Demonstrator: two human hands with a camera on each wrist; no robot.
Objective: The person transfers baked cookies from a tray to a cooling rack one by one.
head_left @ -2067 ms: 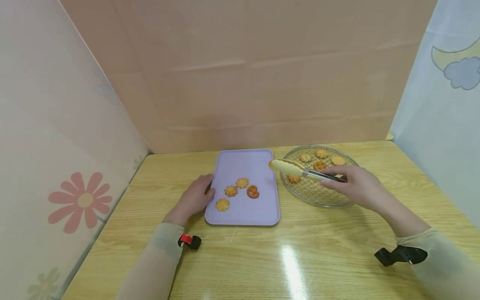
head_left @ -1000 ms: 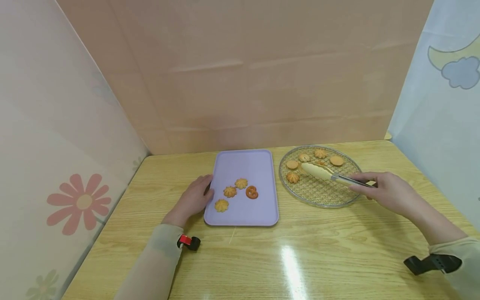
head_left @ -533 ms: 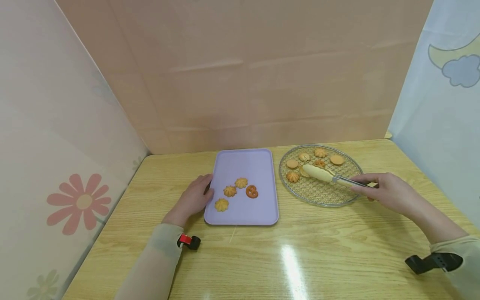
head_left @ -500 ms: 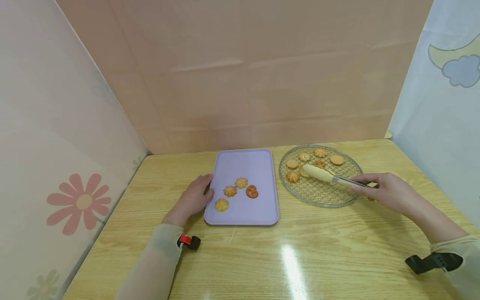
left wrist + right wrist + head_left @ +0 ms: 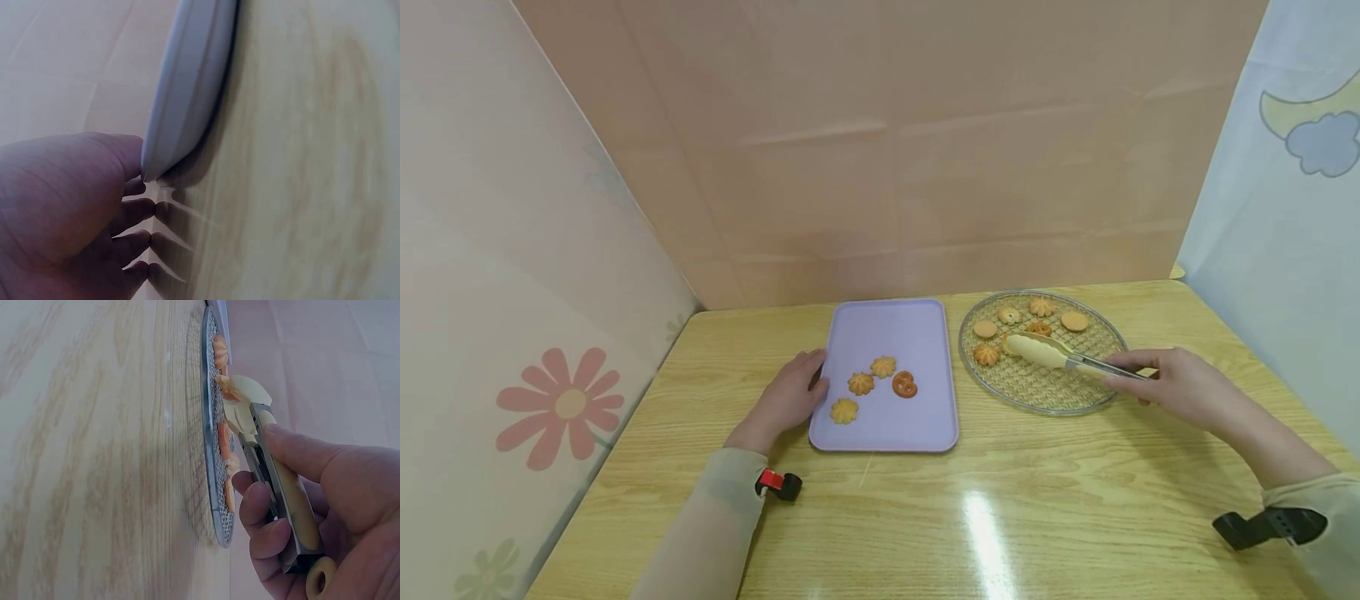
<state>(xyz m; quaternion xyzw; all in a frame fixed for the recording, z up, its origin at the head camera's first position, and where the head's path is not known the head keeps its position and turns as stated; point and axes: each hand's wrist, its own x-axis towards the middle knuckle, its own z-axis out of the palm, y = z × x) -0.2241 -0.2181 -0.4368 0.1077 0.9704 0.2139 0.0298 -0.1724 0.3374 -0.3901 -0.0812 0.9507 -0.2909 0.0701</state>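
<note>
In the head view, my left hand [image 5: 786, 396] lies at the left edge of a lilac tray [image 5: 895, 321]. Its thumb touches the rim, and the left wrist view has the fingertips [image 5: 140, 209] down on the table beside it. The tray carries several flower-shaped cookies [image 5: 861, 383] and one pretzel [image 5: 905, 384]. My right hand [image 5: 1180, 383] grips metal tongs [image 5: 1101, 365] with cream, scalloped tips. Those tips are low over a round wire rack [image 5: 1037, 396], at a cookie [image 5: 230, 389] that they partly cover.
Also on the rack are a flower cookie [image 5: 987, 354], round cookies [image 5: 1074, 321] and another pretzel [image 5: 1039, 330]. Rack and tray stand side by side on a wooden table [image 5: 865, 533]. Behind rises a brown paper-like backdrop [image 5: 887, 167], with patterned panels [image 5: 460, 250] left and right.
The tongs have moved right, from the tray's right edge with a cookie in their tips to low over the rack. Lately their arms look slightly wider apart. My left hand stays put.
</note>
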